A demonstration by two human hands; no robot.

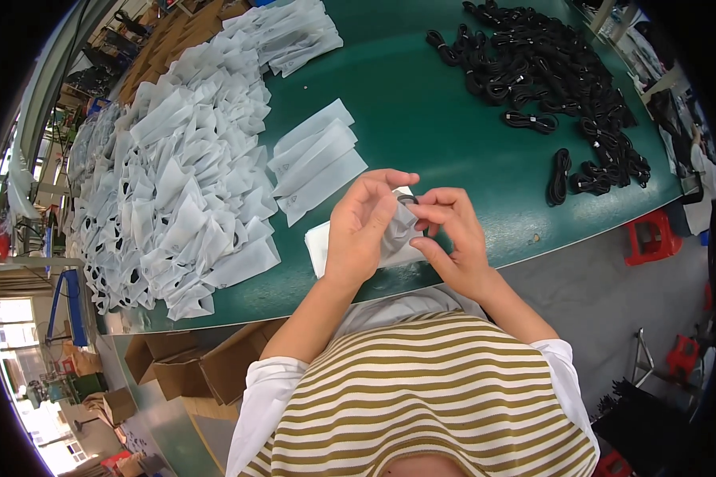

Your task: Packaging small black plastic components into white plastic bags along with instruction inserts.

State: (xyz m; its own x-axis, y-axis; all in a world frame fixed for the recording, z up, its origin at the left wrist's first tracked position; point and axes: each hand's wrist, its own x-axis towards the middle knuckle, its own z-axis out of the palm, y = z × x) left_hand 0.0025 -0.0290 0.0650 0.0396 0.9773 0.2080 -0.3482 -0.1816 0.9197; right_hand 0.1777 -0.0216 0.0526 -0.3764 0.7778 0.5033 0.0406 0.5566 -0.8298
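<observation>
My left hand [363,226] and my right hand [451,238] hold one white translucent pouch [398,238] between them, just above the near edge of the green table [445,127]. A dark coiled cable shows through the pouch and at its top near my right fingertips. The left fingers wrap the pouch's left side; the right thumb and forefinger pinch its upper right corner. A few flat empty pouches [317,159] lie just beyond my left hand.
A big heap of filled white pouches [175,183] covers the table's left side. A pile of black coiled cables [549,71] lies at the far right. Cardboard boxes [191,366] stand on the floor at lower left, red stools [652,237] at the right.
</observation>
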